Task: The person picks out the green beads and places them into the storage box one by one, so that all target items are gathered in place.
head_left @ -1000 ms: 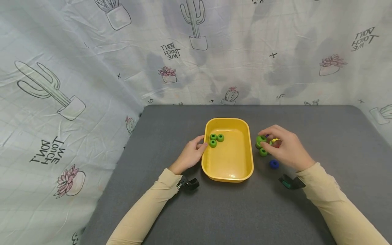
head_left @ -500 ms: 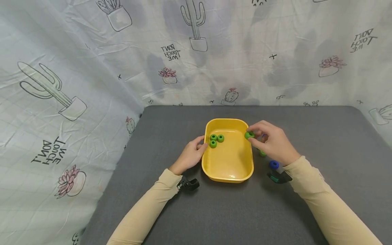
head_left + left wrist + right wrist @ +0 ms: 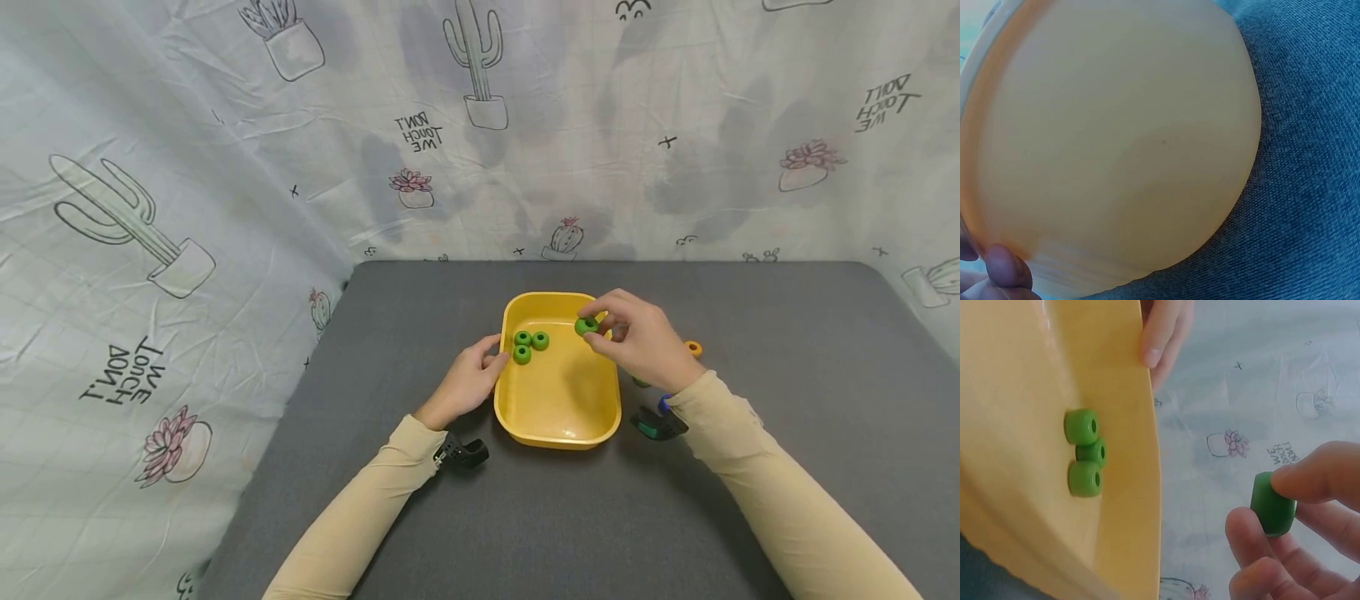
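Between thumb and fingertips my right hand (image 3: 641,340) pinches a green bead (image 3: 585,326), raised above the right part of a yellow plastic tray (image 3: 555,404). The right wrist view shows this barrel-shaped bead (image 3: 1272,506) apart from the tray wall. Three more green beads (image 3: 522,354) lie together on the tray floor at its left side, holes visible. My left hand (image 3: 465,379) holds the tray's left rim. Up close in the left wrist view, a fingertip (image 3: 1007,265) touches the tray's wall (image 3: 1122,125).
Right of the tray, partly hidden by my right hand and wrist, are an orange bead (image 3: 693,348), a blue bead (image 3: 664,404) and a green one (image 3: 640,382). The grey table (image 3: 420,300) ends at a patterned cloth (image 3: 645,217) behind.
My right hand has lifted a green bead from the pile at the right and carried it leftward over the tray. An orange bead now shows behind the hand. The left hand stays put.
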`<state>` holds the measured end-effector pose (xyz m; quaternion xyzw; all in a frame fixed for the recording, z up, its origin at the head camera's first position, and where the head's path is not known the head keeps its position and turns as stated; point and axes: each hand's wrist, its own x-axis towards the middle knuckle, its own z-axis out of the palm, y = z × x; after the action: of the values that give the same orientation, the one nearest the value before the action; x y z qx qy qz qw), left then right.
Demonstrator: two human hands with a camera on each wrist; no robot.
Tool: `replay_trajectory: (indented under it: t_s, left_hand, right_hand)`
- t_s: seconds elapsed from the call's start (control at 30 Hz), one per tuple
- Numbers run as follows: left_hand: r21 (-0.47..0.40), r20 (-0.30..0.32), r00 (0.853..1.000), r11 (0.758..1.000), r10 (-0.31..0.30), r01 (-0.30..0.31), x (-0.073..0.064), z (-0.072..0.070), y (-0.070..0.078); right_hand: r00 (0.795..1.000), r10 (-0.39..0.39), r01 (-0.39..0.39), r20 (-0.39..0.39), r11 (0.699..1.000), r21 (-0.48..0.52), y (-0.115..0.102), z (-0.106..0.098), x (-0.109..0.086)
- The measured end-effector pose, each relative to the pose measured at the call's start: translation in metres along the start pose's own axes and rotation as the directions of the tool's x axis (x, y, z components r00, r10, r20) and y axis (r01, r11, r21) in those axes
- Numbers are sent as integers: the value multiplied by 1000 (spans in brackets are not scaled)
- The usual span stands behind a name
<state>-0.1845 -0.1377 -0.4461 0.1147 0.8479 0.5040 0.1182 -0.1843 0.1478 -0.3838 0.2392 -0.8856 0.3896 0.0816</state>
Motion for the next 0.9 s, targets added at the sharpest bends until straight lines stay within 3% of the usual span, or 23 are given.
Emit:
replay_trajectory:
  t_s: [0.33,0.67,0.9]
  left_hand:
    - [1,4,1000,1000,-7,7,0,0,0]
    - [-7,-1,1000,1000,28,-28,0,0,-3]
    - [-18,8,1000,1000,24,-24,1,-1,-3]
  right_hand:
    - [998,28,-31,62,998,54,-5,12,13]
    - [999,-1,-1,38,998,62,-6,25,28]
    - [997,28,-32,75,998,50,-3,38,39]
